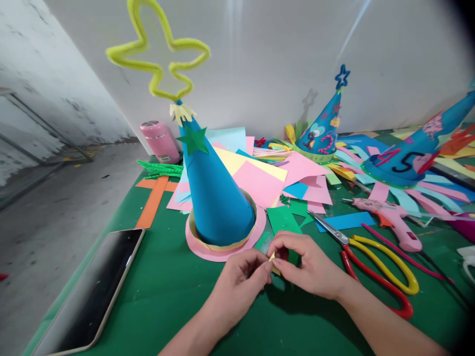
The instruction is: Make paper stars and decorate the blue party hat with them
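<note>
Both hands meet low in the middle of the view, pinching a small piece of pale yellow paper [274, 266] between thumbs and fingertips. My left hand [243, 277] grips it from the left and my right hand [306, 264] from the right; the fingers hide part of it. Just beyond them stands a blue paper cone hat [217, 198] with a pink brim [193, 242]. A green paper star [195, 140] sits near its tip, topped by a yellow pipe-cleaner star [163, 91]. Scraps of green paper [284, 220] lie right behind my fingers.
Scissors [349, 241] with red and yellow handles and a pink glue gun [399, 217] lie to the right. On the left rests a phone [96, 287], with a pink bottle [160, 141] farther back. Two decorated cone hats [322, 129] [415, 153] stand among coloured paper strips.
</note>
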`<move>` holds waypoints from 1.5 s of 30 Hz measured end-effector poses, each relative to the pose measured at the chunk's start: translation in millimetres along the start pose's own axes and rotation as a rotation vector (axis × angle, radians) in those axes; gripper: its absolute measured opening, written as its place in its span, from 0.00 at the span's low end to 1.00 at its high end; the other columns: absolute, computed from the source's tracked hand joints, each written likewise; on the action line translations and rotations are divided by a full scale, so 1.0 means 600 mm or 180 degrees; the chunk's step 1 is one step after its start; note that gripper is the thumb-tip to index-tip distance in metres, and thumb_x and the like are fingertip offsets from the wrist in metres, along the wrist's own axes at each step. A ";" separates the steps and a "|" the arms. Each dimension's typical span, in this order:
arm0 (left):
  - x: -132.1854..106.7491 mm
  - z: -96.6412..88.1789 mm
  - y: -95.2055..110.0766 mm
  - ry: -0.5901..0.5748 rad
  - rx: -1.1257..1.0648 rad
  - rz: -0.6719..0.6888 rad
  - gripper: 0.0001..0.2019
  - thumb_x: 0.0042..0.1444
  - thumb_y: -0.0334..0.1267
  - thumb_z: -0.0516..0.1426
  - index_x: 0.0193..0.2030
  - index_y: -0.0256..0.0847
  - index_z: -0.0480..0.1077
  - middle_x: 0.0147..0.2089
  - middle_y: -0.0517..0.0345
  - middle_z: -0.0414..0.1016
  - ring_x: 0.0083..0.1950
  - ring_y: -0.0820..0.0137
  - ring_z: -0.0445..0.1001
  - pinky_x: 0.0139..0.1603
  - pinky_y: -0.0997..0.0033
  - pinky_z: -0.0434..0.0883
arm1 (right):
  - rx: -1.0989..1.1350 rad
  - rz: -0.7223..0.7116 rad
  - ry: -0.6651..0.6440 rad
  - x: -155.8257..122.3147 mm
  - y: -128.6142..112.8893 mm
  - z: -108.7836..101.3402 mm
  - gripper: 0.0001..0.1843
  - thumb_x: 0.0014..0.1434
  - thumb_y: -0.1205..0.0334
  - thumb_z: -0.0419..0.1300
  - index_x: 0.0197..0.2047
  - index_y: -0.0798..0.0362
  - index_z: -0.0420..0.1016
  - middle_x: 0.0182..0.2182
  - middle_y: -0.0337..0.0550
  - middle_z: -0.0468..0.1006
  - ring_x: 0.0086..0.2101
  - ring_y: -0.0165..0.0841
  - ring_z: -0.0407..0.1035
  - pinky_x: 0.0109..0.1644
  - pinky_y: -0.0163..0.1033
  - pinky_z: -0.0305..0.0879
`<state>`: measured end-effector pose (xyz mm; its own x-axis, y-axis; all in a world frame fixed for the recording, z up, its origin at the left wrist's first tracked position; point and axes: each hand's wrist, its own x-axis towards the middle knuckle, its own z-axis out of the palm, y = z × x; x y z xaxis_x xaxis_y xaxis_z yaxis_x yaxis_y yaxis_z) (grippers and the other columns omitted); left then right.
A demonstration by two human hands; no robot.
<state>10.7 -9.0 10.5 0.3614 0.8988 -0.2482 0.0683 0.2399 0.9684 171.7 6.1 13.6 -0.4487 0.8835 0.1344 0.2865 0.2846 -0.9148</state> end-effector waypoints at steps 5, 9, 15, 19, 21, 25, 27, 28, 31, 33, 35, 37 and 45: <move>0.002 -0.004 -0.006 0.0059 -0.0579 -0.0045 0.09 0.51 0.39 0.57 0.26 0.35 0.70 0.22 0.60 0.67 0.24 0.76 0.62 0.25 0.76 0.59 | 0.0452 0.0033 0.0112 -0.003 0.007 0.001 0.11 0.54 0.65 0.56 0.43 0.53 0.68 0.31 0.41 0.69 0.30 0.29 0.63 0.33 0.33 0.62; 0.003 0.002 -0.011 0.0308 -0.1289 0.0014 0.08 0.51 0.37 0.57 0.25 0.35 0.71 0.22 0.60 0.67 0.24 0.77 0.62 0.26 0.77 0.61 | 0.0608 0.0126 0.0506 -0.009 0.013 0.014 0.15 0.51 0.62 0.60 0.44 0.51 0.65 0.33 0.39 0.68 0.30 0.29 0.61 0.33 0.33 0.62; 0.004 0.007 -0.016 0.0549 -0.0941 0.0275 0.08 0.52 0.36 0.56 0.29 0.36 0.75 0.24 0.59 0.69 0.26 0.76 0.64 0.29 0.77 0.63 | 0.0247 -0.0063 0.0811 -0.008 0.014 0.030 0.03 0.56 0.64 0.56 0.30 0.52 0.68 0.24 0.35 0.68 0.26 0.26 0.61 0.29 0.30 0.58; 0.004 0.003 -0.017 0.0634 -0.0459 0.0390 0.06 0.49 0.36 0.58 0.32 0.38 0.75 0.27 0.58 0.72 0.26 0.74 0.66 0.28 0.76 0.65 | 0.0142 -0.0070 0.0649 -0.005 0.010 0.018 0.03 0.55 0.66 0.56 0.29 0.53 0.68 0.24 0.35 0.67 0.25 0.25 0.61 0.28 0.29 0.59; 0.003 -0.001 -0.015 0.0645 -0.0229 0.0524 0.06 0.47 0.35 0.60 0.34 0.39 0.75 0.30 0.57 0.74 0.29 0.72 0.67 0.30 0.74 0.66 | 0.0125 -0.0049 0.0428 -0.005 0.007 0.010 0.03 0.54 0.67 0.56 0.29 0.54 0.68 0.24 0.36 0.67 0.24 0.25 0.61 0.27 0.29 0.58; 0.000 -0.004 -0.007 0.0576 -0.0143 0.0552 0.04 0.47 0.34 0.60 0.29 0.38 0.76 0.27 0.57 0.74 0.29 0.72 0.68 0.31 0.75 0.66 | 0.0312 0.0027 0.0282 -0.005 0.006 0.004 0.03 0.55 0.67 0.56 0.30 0.54 0.69 0.24 0.37 0.68 0.25 0.25 0.61 0.27 0.29 0.59; 0.000 -0.002 -0.004 0.0512 -0.0527 0.0392 0.04 0.47 0.34 0.60 0.30 0.38 0.76 0.26 0.57 0.75 0.27 0.74 0.68 0.29 0.76 0.66 | 0.0589 0.0132 0.0348 -0.006 0.008 0.008 0.03 0.55 0.65 0.56 0.34 0.54 0.69 0.26 0.38 0.70 0.27 0.26 0.62 0.29 0.30 0.60; 0.000 -0.001 -0.003 0.0486 -0.0715 0.0330 0.05 0.46 0.35 0.60 0.31 0.39 0.77 0.27 0.57 0.75 0.27 0.74 0.68 0.29 0.76 0.66 | 0.0741 0.0184 0.0383 -0.007 0.009 0.011 0.04 0.55 0.65 0.56 0.36 0.53 0.69 0.27 0.38 0.70 0.27 0.27 0.63 0.30 0.31 0.61; 0.000 0.001 -0.005 0.0470 -0.0972 0.0318 0.05 0.46 0.34 0.61 0.31 0.39 0.77 0.28 0.57 0.76 0.28 0.74 0.68 0.31 0.76 0.67 | 0.1048 0.0310 0.0552 -0.008 0.012 0.021 0.07 0.52 0.63 0.59 0.36 0.53 0.68 0.27 0.38 0.69 0.28 0.28 0.63 0.30 0.32 0.61; 0.000 0.001 -0.007 0.0481 -0.1002 0.0345 0.05 0.46 0.33 0.61 0.31 0.40 0.78 0.28 0.57 0.77 0.28 0.74 0.69 0.32 0.76 0.67 | 0.1201 0.0384 0.0661 -0.009 0.013 0.027 0.09 0.51 0.61 0.61 0.36 0.53 0.68 0.26 0.37 0.69 0.26 0.27 0.62 0.28 0.32 0.60; 0.000 0.000 -0.009 0.0517 -0.1039 0.0367 0.06 0.45 0.32 0.62 0.31 0.41 0.78 0.29 0.57 0.77 0.29 0.73 0.69 0.32 0.76 0.67 | 0.1334 0.0410 0.0679 -0.009 0.013 0.032 0.09 0.50 0.61 0.61 0.36 0.53 0.68 0.24 0.36 0.69 0.24 0.26 0.61 0.26 0.31 0.59; -0.001 0.000 -0.009 0.0565 -0.1070 0.0372 0.07 0.45 0.32 0.62 0.32 0.41 0.78 0.28 0.57 0.78 0.29 0.72 0.70 0.32 0.75 0.68 | 0.1376 0.0348 0.0675 -0.009 0.011 0.035 0.08 0.50 0.61 0.61 0.33 0.53 0.68 0.23 0.36 0.70 0.24 0.27 0.62 0.26 0.31 0.59; -0.002 0.005 -0.012 0.0682 -0.1036 0.0234 0.04 0.45 0.33 0.61 0.30 0.40 0.78 0.26 0.58 0.78 0.28 0.73 0.71 0.32 0.77 0.68 | 0.1460 0.0122 0.0890 -0.007 0.014 0.044 0.04 0.54 0.62 0.58 0.31 0.53 0.70 0.24 0.38 0.72 0.25 0.29 0.68 0.29 0.34 0.64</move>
<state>12.3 -13.0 4.0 0.1498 0.9659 -0.2113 -0.2614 0.2448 0.9337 154.0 -5.2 -4.8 -0.1846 0.9732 0.1368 -0.1292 0.1139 -0.9851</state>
